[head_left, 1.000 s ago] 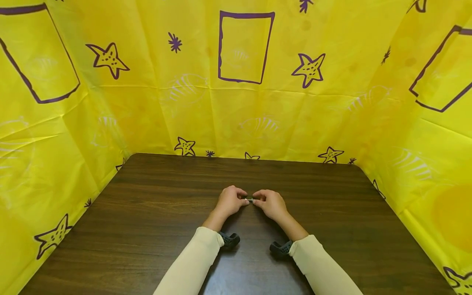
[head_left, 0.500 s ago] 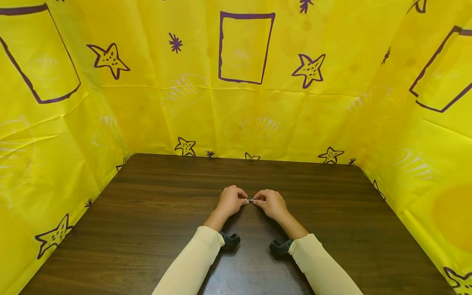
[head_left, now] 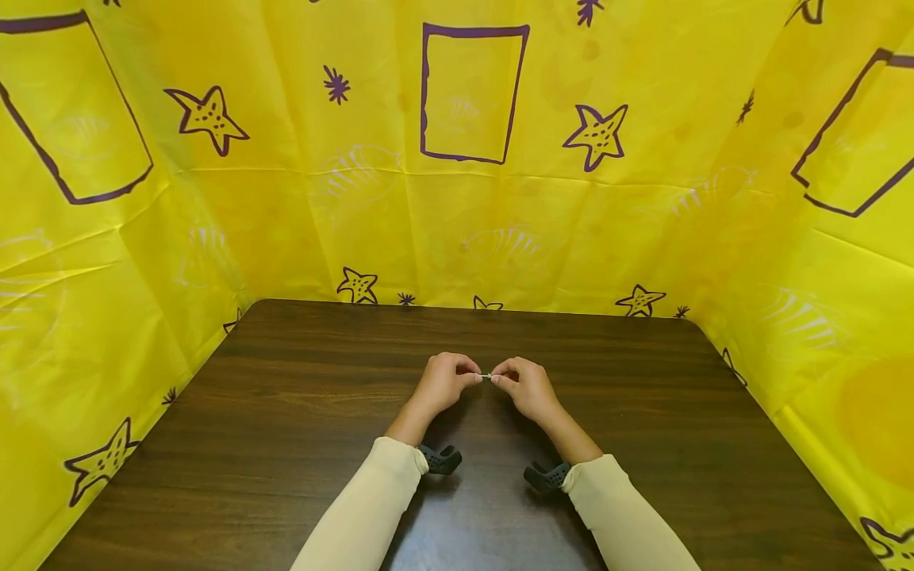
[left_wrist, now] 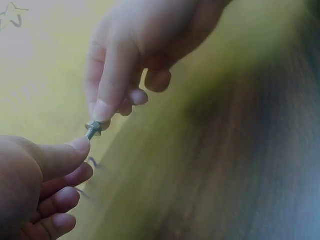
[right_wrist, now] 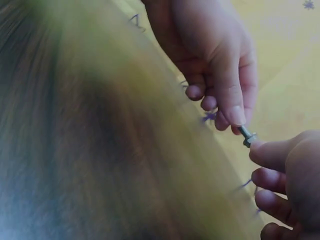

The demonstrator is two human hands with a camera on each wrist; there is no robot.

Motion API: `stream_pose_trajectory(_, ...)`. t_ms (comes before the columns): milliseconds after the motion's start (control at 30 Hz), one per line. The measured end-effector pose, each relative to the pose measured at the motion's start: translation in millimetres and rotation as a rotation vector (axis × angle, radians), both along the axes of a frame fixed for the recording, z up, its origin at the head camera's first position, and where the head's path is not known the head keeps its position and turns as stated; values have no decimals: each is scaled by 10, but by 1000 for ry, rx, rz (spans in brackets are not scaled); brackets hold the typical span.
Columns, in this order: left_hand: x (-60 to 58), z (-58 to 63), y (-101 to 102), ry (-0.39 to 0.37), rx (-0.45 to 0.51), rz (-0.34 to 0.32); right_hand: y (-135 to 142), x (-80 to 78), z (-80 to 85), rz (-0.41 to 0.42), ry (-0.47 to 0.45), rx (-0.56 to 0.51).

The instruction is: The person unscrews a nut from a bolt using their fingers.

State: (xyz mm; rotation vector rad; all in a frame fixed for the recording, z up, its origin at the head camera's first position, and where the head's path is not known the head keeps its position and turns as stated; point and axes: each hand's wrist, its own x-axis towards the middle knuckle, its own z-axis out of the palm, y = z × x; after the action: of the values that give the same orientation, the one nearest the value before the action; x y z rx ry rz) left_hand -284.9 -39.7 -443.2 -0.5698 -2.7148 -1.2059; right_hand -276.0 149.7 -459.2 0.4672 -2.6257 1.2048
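Observation:
A small metal bolt (head_left: 485,376) spans the short gap between the two hands, above the dark table. In the head view, the left hand (head_left: 440,385) pinches its left end between thumb and fingers. From the other side, the right hand (head_left: 531,388) pinches the end that carries a nut-like piece with a wider ring. The left wrist view shows this nut-like piece (left_wrist: 93,126) at the right fingertips, with threaded shank (left_wrist: 89,135) running down to the left thumb. In the right wrist view the shank (right_wrist: 242,130) comes out from under the left thumb. Fingertips hide both ends.
The brown wood-grain table (head_left: 286,381) stretches out beneath both arms. Yellow cloth (head_left: 457,214) with purple starfish and frame drawings hangs along its back and sides. Dark wrist mounts (head_left: 443,460) sit below each wrist, close over the tabletop.
Both hands have shifted slightly upward in the head view, carrying the bolt with them. Each keeps its pinch, and the bolt looks thinner from this angle than half a second ago.

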Motion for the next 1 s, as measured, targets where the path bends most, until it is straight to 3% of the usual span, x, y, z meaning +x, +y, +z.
stream_pose_trajectory(300,41,136,-3,68,96,-10,-9,34,116,-8,78,-120)
stream_pose_trajectory(667,70,185,-17,57,233,-3,-65,79,172,-13,137,-269)
stream_pose_trajectory(1000,97,255,-11,82,284,-1,-73,92,205,2,218,-311)
